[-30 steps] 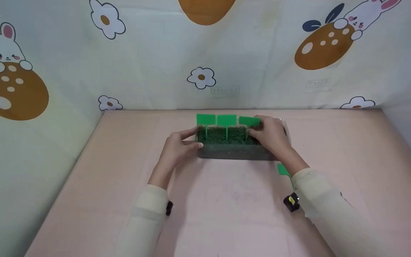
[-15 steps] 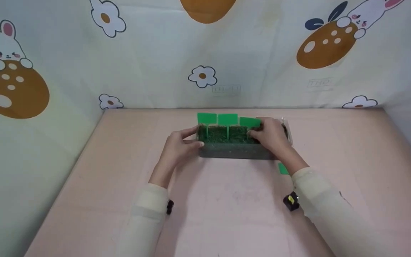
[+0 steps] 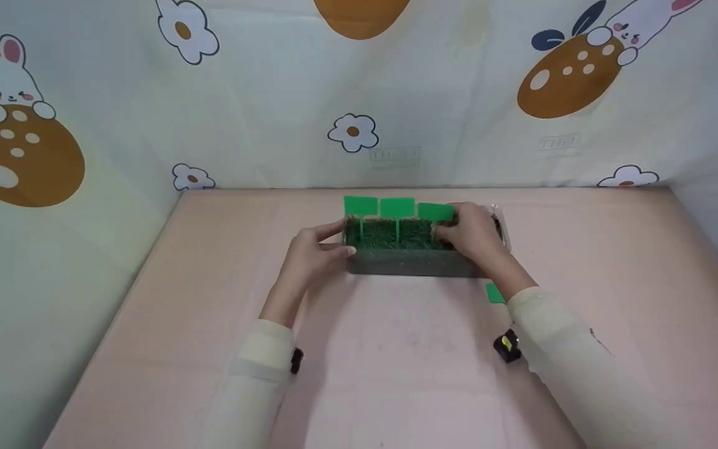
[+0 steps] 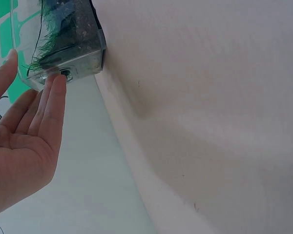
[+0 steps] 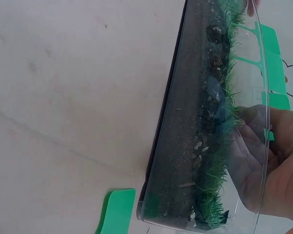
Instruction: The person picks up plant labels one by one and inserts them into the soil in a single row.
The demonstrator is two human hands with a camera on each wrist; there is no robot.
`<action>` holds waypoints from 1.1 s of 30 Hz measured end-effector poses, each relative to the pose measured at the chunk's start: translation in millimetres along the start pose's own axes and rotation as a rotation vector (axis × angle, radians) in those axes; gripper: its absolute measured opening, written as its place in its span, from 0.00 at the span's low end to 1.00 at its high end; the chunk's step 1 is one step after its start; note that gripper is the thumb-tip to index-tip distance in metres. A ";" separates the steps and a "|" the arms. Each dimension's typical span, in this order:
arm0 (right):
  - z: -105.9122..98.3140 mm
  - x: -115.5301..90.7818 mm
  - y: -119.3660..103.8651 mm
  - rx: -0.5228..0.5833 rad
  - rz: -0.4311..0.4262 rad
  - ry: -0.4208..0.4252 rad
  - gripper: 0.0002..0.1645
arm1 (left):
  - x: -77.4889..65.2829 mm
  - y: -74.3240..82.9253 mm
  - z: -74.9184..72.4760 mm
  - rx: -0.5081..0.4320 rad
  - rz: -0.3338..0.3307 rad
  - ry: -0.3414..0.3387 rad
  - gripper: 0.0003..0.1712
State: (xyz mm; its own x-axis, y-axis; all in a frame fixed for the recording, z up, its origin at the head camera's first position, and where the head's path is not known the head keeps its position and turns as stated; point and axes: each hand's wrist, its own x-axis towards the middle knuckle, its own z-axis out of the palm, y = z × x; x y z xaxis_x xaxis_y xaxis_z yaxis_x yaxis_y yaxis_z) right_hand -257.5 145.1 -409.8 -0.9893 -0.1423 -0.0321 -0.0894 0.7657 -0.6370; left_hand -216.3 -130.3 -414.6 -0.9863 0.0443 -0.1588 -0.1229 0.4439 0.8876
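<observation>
A clear plastic planter holds dark soil and green grass near the back of the table. Two green plant labels, one at the left and one beside it, stand in the grass on thin stems. My right hand pinches a third plant label low on its stem, which reaches down to the grass; its fingers show through the clear wall in the right wrist view. My left hand touches the planter's left end with mostly straight fingers; its thumb lies at the front corner.
Another green plant label lies on the pink table in front of the planter's right end, partly under my right forearm. A patterned cloth hangs behind the table. Small black devices sit at my right wrist and left wrist.
Both hands keep nearly the same places, and the third plant label stays pinched. The whole view shifts slightly.
</observation>
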 end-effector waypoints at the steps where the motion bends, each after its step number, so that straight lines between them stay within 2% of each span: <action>1: 0.0 0.3 -0.2 0.006 0.000 -0.005 0.10 | 0.0 -0.2 -0.3 0.002 0.002 0.002 0.35; 9: -3.3 0.9 1.3 0.066 0.012 -0.052 0.12 | -0.1 0.6 0.0 -0.014 -0.002 0.003 0.35; 16: -7.5 -0.2 3.3 0.116 0.013 -0.030 0.17 | -0.5 1.9 -0.8 -0.022 -0.010 0.001 0.35; 18: -8.7 -0.4 4.1 0.122 0.005 -0.018 0.15 | -0.3 1.9 -0.8 -0.022 -0.013 0.002 0.35; 21: -10.5 -1.4 5.0 0.115 -0.013 0.000 0.07 | -0.2 1.8 -0.6 -0.020 -0.012 0.001 0.35; 25: -13.2 -2.9 6.4 0.105 -0.031 0.021 0.14 | -0.9 1.6 -0.4 -0.014 -0.011 0.004 0.36; 30: -16.7 -4.3 8.9 0.127 -0.029 0.025 0.07 | -2.0 1.9 -0.5 -0.013 -0.008 0.008 0.36; 33: -18.7 -5.2 10.1 0.141 -0.024 0.021 0.08 | -1.8 2.1 -0.4 -0.018 -0.011 0.008 0.36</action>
State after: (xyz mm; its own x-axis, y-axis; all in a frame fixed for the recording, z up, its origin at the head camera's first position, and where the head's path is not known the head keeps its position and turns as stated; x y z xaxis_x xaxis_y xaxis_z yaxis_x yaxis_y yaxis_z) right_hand -255.4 165.3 -401.6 -0.9894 -0.1453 -0.0002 -0.0977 0.6661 -0.7394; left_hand -214.8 -129.8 -412.3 -0.9858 0.0322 -0.1648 -0.1353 0.4282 0.8935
